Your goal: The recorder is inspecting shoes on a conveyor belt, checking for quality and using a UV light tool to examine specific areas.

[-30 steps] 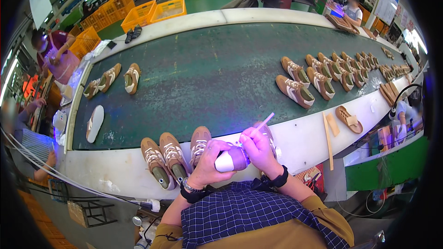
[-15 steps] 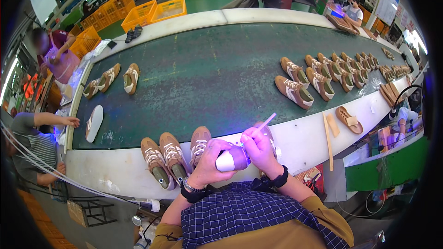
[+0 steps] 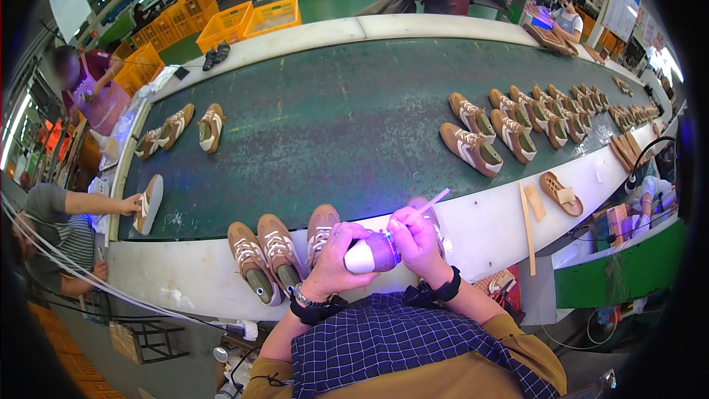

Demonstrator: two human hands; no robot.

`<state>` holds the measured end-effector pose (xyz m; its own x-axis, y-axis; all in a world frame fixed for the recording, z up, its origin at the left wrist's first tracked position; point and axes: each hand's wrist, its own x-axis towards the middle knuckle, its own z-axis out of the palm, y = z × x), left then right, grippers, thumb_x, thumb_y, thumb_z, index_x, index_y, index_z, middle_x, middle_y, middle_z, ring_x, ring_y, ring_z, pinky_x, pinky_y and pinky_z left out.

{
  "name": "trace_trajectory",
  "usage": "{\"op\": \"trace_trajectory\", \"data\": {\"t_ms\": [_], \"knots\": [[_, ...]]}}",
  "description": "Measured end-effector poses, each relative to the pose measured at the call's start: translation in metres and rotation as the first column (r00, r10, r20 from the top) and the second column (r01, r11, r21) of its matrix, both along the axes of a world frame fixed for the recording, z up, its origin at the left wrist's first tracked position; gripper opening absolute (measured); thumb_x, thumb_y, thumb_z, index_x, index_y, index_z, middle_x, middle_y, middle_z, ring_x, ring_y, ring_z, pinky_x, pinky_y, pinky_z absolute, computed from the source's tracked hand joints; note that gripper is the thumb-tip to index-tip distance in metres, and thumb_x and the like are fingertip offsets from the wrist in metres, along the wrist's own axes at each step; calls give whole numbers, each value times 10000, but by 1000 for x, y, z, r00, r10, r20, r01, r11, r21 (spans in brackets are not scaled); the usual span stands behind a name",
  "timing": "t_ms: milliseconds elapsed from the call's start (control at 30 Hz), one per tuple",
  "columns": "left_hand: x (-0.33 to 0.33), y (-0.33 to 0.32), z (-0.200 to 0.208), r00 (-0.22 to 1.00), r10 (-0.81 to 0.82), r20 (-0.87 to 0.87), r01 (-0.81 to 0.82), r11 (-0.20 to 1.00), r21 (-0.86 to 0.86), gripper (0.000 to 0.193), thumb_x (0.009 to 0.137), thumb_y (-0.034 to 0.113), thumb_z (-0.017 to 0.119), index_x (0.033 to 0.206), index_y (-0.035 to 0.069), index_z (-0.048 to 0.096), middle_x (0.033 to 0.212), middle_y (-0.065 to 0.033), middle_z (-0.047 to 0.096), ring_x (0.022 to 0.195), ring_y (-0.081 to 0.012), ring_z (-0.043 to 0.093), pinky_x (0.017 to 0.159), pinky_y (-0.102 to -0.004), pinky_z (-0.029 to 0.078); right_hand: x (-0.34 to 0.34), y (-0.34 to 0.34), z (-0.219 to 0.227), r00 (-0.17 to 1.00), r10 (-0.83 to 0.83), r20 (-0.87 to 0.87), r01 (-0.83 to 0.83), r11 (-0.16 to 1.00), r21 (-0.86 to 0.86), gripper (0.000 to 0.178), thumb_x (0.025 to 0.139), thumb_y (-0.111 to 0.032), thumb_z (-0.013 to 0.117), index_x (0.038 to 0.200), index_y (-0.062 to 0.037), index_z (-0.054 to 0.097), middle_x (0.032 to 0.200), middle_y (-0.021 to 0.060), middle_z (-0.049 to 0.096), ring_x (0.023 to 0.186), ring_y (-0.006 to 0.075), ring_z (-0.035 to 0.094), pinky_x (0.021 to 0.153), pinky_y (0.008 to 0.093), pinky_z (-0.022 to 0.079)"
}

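Left grip point(image 3: 334, 260) clasped a sneaker point(image 3: 378, 253), right grip point(image 3: 419, 242) a pale stick point(image 3: 437, 198); work seemingly unfinished, laced sneakers point(image 3: 278, 242) left of both!

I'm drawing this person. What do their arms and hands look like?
The sleeves are mustard-brown, leaving the forearms bare. A black band circles each wrist, with a silvery bracelet or watch beside the left one. The left hand and right hand wear no gloves.

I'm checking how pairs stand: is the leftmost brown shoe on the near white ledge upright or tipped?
Upright: the brown shoe shows its white laces and opening facing up.
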<state>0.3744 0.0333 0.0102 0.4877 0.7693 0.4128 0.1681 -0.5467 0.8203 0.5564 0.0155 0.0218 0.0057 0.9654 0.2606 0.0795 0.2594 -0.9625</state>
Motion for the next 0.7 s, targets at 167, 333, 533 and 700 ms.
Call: {"op": "trace_trajectory", "data": {"t_ms": [167,333,533,700], "knots": [[2,1,-2,1000,4,4,-4,1000,-27,612,515,168,812,1042,61,519,1009,-109,538,968,-272,518,865,-369,405,1,0,-1,1000,-1,-23,2,1000,24,98,905,-110,514,861,-27,542,734,-11,520,674,46,475,596,216,409],[4,2,-2,1000,19,21,-18,999,-39,612,510,165,810,1037,57,518,1002,-110,529,957,-267,518,859,-367,406,3,-1,2,999,8,-50,-9,1000,-15,99,905,-111,517,858,-27,543,736,-5,520,673,49,479,593,221,410],[5,3,-3,999,20,28,-18,999,-47,608,509,151,811,1031,57,512,997,-106,529,945,-260,520,846,-355,413,5,0,-1,1000,-13,-13,14,998,67,104,905,-115,519,856,-27,544,734,-6,523,659,57,488,581,227,411],[7,4,-1,999,21,38,-20,999,-32,599,517,144,810,1027,56,509,983,-100,534,926,-251,527,823,-344,419,6,-2,2,1000,-9,-24,10,999,33,100,901,-112,523,856,-25,546,730,1,528,659,64,496,580,232,414]]}}
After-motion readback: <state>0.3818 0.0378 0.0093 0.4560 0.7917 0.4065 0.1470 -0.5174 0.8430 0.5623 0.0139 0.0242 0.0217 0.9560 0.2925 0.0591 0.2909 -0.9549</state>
